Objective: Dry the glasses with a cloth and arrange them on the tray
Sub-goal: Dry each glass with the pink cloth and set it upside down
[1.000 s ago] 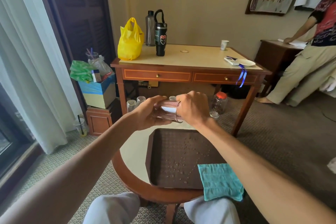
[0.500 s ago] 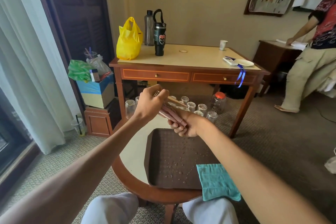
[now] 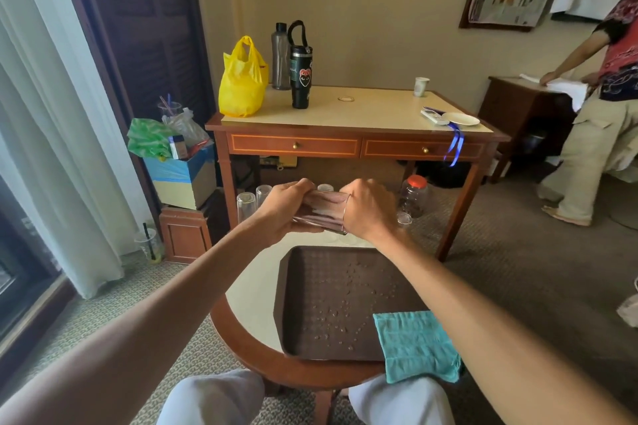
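Glass (image 3: 326, 212) sideways in the air near the tray's (image 3: 310, 350) far edge, left hand (image 3: 283, 207) and right hand (image 3: 369, 209) gripping its ends. Cloth (image 3: 414, 345) on the near corner (untouched). Drying barely begun, I judge; next, free one hand for the cloth.

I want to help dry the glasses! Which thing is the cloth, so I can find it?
Find the round table at the bottom of the picture, with a brown tray on it. The cloth lies over the tray's near right corner and hangs past the table's edge. It's the only blue-green, soft thing there; the tray is dark and dotted with water drops.
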Action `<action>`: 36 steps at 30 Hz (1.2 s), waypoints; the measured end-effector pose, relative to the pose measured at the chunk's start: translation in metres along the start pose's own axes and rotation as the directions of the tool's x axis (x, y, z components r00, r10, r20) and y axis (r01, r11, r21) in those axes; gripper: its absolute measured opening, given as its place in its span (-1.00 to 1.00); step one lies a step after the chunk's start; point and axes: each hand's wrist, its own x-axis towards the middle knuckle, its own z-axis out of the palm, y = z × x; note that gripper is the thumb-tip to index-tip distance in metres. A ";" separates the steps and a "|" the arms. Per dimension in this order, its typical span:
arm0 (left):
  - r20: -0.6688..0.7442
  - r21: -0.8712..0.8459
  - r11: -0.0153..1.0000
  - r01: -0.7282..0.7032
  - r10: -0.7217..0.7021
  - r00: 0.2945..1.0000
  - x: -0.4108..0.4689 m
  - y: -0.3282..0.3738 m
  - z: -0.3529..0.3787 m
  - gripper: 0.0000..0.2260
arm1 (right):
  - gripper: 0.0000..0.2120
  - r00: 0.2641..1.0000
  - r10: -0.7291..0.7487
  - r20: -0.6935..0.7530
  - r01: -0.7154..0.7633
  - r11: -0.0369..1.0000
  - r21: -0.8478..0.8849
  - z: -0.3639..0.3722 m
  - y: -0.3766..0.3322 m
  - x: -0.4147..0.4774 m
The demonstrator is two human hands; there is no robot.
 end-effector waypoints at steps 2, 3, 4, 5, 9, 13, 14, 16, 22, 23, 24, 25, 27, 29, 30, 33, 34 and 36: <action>-0.060 0.201 0.963 -0.179 0.194 0.979 0.003 0.002 0.000 -0.78 | -0.77 0.956 0.136 0.261 -0.176 0.975 0.134 0.011 -0.001 -0.001; -0.077 0.315 0.910 -0.270 0.308 0.948 0.002 0.004 -0.001 -0.79 | -0.65 0.900 0.143 0.412 -0.286 0.906 0.312 0.018 -0.003 -0.001; -0.086 0.398 0.851 -0.343 0.407 0.909 0.000 0.005 -0.001 -0.79 | -0.51 0.822 0.143 0.551 -0.446 0.763 0.468 0.021 -0.005 -0.002; -0.089 0.439 0.806 -0.396 0.477 0.874 -0.001 0.005 -0.001 -0.80 | -0.39 0.722 0.127 0.681 -0.595 0.617 0.515 0.020 -0.007 -0.004; -0.041 0.438 0.749 -0.497 0.569 0.821 -0.002 -0.003 -0.006 -0.80 | -0.32 0.504 -0.043 0.863 -0.789 0.384 0.480 0.022 -0.004 -0.008; 0.001 0.186 0.907 -0.379 0.385 0.923 0.002 -0.006 -0.009 -0.80 | -0.59 0.786 0.149 0.600 -0.527 0.669 0.524 0.017 -0.008 0.003; 0.047 0.101 0.950 -0.295 0.291 0.955 0.003 -0.004 -0.012 -0.78 | -0.67 0.862 0.161 0.481 -0.396 0.807 0.438 0.012 -0.010 0.004; 0.145 -0.035 0.997 -0.070 0.074 0.987 0.001 0.001 -0.015 -0.71 | -0.75 0.984 0.084 0.157 -0.109 0.981 0.158 -0.001 -0.012 0.000; 0.102 -0.040 0.988 0.149 -0.145 0.984 -0.006 0.002 -0.007 -0.77 | -0.87 0.966 -0.225 -0.124 0.194 0.957 -0.217 -0.005 -0.009 -0.003; 0.077 -0.030 0.993 0.118 -0.115 0.990 -0.006 0.002 -0.005 -0.79 | -0.85 0.973 -0.190 -0.131 0.171 0.975 -0.145 -0.005 -0.008 -0.005; 0.052 -0.013 0.997 0.073 -0.072 0.996 -0.006 0.001 -0.004 -0.80 | -0.81 0.978 -0.140 -0.153 0.130 0.989 -0.075 0.003 -0.002 -0.003; 0.030 0.020 1.000 0.017 -0.017 0.999 -0.005 0.002 -0.003 -0.80 | -0.79 0.991 -0.054 -0.118 0.050 0.998 -0.034 0.009 0.001 -0.003; -0.010 0.170 0.976 -0.132 0.136 0.991 -0.003 0.001 -0.003 -0.77 | -0.85 0.966 0.208 0.154 -0.230 0.963 0.143 0.022 0.002 -0.002; -0.031 0.335 0.903 -0.271 0.298 0.954 -0.004 0.001 -0.006 -0.72 | -0.51 0.752 0.278 0.598 -0.580 0.711 0.398 0.029 0.002 -0.004; -0.027 0.373 0.873 -0.313 0.347 0.937 -0.005 0.000 -0.007 -0.70 | -0.38 0.621 0.209 0.755 -0.704 0.572 0.420 0.027 0.002 -0.008; 0.008 0.398 0.830 -0.390 0.422 0.907 -0.006 -0.005 -0.007 -0.72 | -0.35 0.534 0.033 0.845 -0.782 0.400 0.478 0.024 0.002 -0.016; 0.010 0.378 0.834 -0.402 0.430 0.903 -0.006 -0.006 -0.007 -0.73 | -0.40 0.577 0.053 0.815 -0.756 0.411 0.509 0.027 0.003 -0.014; 0.008 0.255 0.892 -0.373 0.383 0.924 -0.003 -0.007 -0.009 -0.79 | -0.50 0.735 0.132 0.665 -0.614 0.546 0.570 0.025 0.001 -0.009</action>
